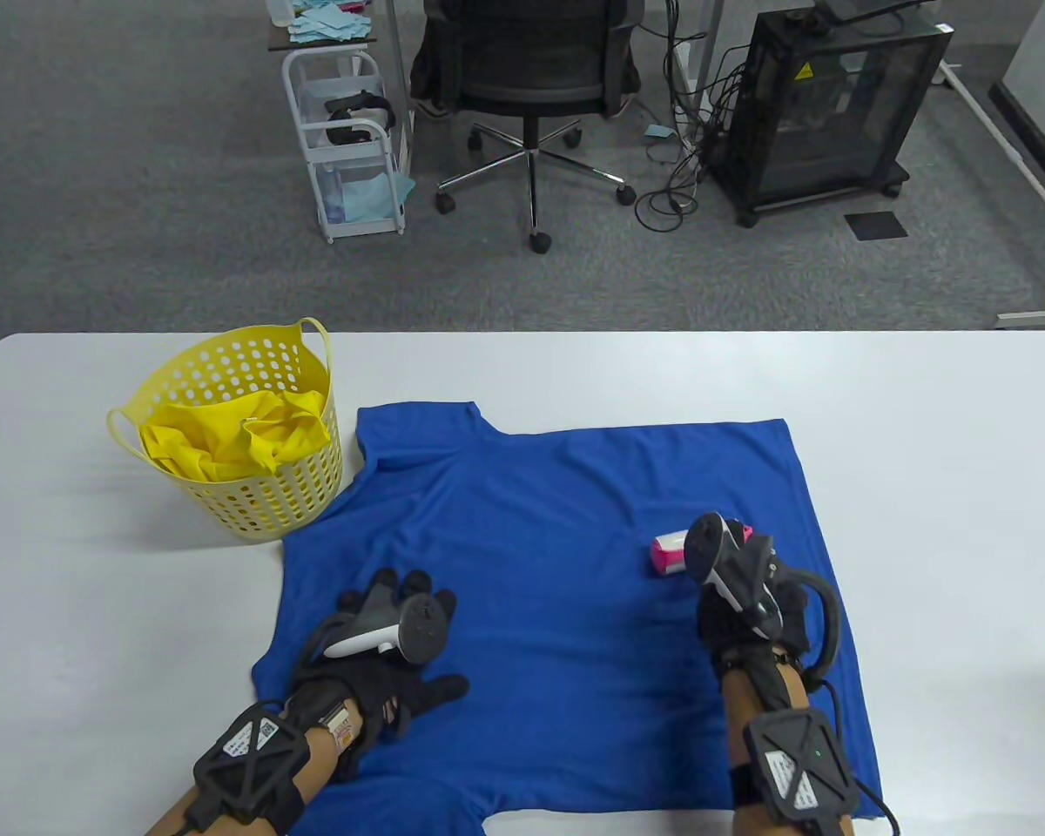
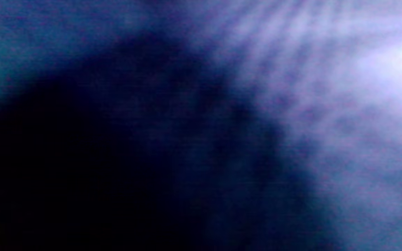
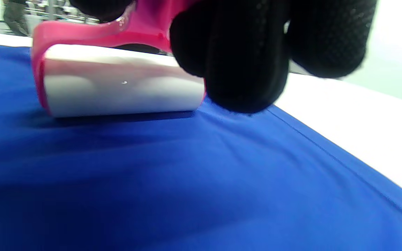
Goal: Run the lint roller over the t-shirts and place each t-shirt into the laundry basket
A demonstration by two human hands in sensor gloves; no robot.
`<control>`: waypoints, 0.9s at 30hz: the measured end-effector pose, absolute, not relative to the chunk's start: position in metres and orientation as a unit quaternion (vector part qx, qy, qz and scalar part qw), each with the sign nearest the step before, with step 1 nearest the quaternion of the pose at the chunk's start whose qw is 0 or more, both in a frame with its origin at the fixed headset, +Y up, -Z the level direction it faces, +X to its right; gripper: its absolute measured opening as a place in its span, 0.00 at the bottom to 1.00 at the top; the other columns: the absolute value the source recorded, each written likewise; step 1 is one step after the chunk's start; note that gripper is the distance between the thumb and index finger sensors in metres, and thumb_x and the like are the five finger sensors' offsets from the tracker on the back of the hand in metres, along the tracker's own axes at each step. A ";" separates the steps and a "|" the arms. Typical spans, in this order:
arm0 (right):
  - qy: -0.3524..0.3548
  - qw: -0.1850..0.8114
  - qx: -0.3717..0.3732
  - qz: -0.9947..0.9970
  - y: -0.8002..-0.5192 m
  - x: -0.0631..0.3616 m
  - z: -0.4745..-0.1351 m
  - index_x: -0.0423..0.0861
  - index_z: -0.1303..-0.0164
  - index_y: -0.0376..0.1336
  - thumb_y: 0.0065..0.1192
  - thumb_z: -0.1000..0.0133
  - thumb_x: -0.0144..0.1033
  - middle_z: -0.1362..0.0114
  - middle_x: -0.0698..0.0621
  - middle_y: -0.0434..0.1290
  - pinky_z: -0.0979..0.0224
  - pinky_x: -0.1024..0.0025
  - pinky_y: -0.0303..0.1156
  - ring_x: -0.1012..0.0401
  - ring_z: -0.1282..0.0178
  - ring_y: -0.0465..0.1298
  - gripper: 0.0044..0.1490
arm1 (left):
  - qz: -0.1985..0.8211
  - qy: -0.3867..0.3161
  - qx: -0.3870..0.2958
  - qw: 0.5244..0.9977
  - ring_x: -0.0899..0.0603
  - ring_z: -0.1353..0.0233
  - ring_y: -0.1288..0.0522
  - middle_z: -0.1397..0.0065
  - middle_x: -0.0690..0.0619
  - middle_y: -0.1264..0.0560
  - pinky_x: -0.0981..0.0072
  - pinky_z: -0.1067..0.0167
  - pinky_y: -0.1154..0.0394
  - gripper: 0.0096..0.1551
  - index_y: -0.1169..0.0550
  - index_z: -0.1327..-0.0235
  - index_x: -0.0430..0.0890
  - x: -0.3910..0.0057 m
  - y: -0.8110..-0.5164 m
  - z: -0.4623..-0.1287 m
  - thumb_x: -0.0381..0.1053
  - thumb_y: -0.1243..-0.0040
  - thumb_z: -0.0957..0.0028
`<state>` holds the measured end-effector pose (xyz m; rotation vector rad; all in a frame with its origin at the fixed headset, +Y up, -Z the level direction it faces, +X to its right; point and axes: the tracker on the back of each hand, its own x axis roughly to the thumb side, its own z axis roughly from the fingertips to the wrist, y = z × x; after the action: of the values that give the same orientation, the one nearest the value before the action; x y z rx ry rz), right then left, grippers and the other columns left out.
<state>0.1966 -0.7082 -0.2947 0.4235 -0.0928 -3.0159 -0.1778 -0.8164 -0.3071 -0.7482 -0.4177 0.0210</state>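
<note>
White surface [image 1: 923, 435]: blue shirt [image 1: 557, 522] spread flat. Left hand [image 1: 392, 644] rests on it, fingers straight. Right hand [image 1: 740, 583] fingers clamped on roller [image 3: 120, 83], which touches the shirt.

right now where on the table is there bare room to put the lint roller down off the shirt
Bare white table lies right of the spread blue t-shirt, to the far edge, and a strip behind its top hem. More lies left of the yellow perforated laundry basket and in front of it. The shirt itself is crowded: left hand pressing, right hand holding the pink-framed lint roller.
</note>
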 end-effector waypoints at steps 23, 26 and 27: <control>-0.044 0.054 0.117 -0.991 -0.699 0.192 -0.271 0.53 0.28 0.55 0.55 0.48 0.55 0.45 0.50 0.79 0.53 0.58 0.81 0.58 0.65 0.85 0.38 | 0.010 -0.203 -0.364 0.909 0.24 0.32 0.88 0.29 0.43 0.88 0.19 0.42 0.79 0.59 0.82 0.38 0.54 -0.178 -0.816 -0.307 0.82 0.74 0.60; -0.048 0.057 0.132 -0.988 -0.700 0.180 -0.308 0.53 0.28 0.54 0.54 0.48 0.55 0.44 0.50 0.79 0.52 0.58 0.81 0.58 0.64 0.85 0.38 | 0.009 -0.202 -0.364 0.909 0.24 0.32 0.88 0.29 0.43 0.88 0.19 0.42 0.79 0.59 0.83 0.38 0.54 -0.178 -0.816 -0.307 0.83 0.74 0.60; -0.049 0.057 0.138 -0.988 -0.700 0.178 -0.317 0.54 0.28 0.54 0.54 0.48 0.55 0.44 0.50 0.79 0.51 0.58 0.81 0.58 0.64 0.85 0.38 | 0.009 -0.202 -0.364 0.909 0.24 0.32 0.88 0.29 0.43 0.88 0.19 0.42 0.79 0.59 0.83 0.38 0.54 -0.178 -0.816 -0.306 0.83 0.74 0.60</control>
<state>0.1780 -0.7004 -0.3175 0.4190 -0.1475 -2.9946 -0.1778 -0.8158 -0.3065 -0.7503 -0.4165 0.0190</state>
